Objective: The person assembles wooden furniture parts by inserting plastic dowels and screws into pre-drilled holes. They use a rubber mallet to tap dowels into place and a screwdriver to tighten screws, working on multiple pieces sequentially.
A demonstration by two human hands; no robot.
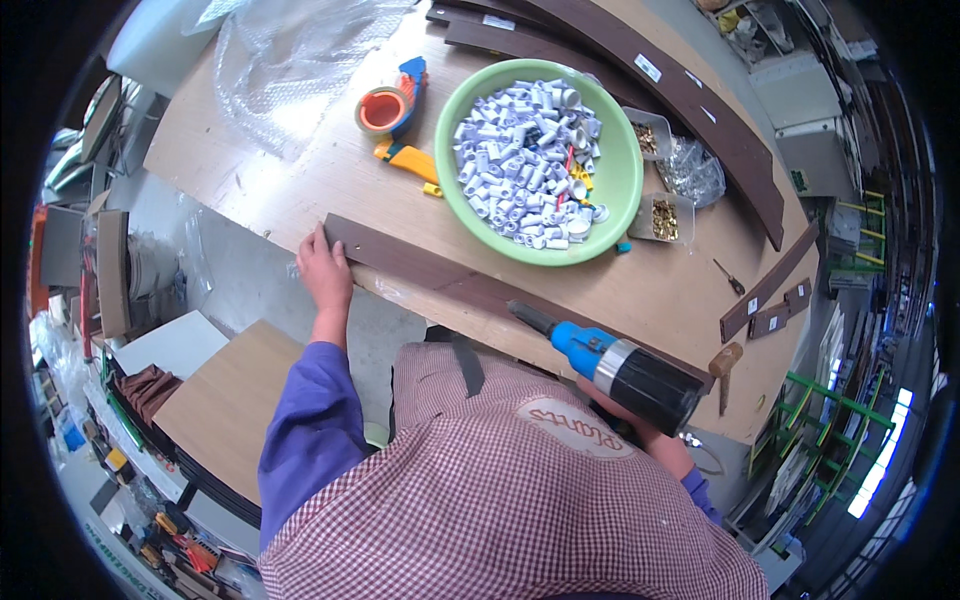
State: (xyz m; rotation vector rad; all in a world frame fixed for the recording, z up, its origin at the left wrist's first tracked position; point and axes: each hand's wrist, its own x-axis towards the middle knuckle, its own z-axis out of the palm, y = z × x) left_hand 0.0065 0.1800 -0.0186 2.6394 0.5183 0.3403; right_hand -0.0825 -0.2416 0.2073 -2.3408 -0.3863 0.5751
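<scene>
A long dark brown board [440,272] lies along the near edge of the table. My left hand [324,270] grips its left end, with the fingertips over the top and side. In my right hand [630,418], mostly hidden behind the tool, is a blue and black power drill [625,368]. The drill points left, its tip above the middle of the board. Beyond the board stands a green basin [450,200] full of small white plastic pieces [520,150], with a few red and yellow ones among them.
Left of the basin are a tape dispenser [384,108], a yellow-handled cutter [408,160] and bubble wrap [270,80]. At right are a clear box of brass fittings [664,218], a screwdriver [730,278], a hammer [724,372] and short brown pieces [768,322]. Curved brown boards [680,90] lie behind.
</scene>
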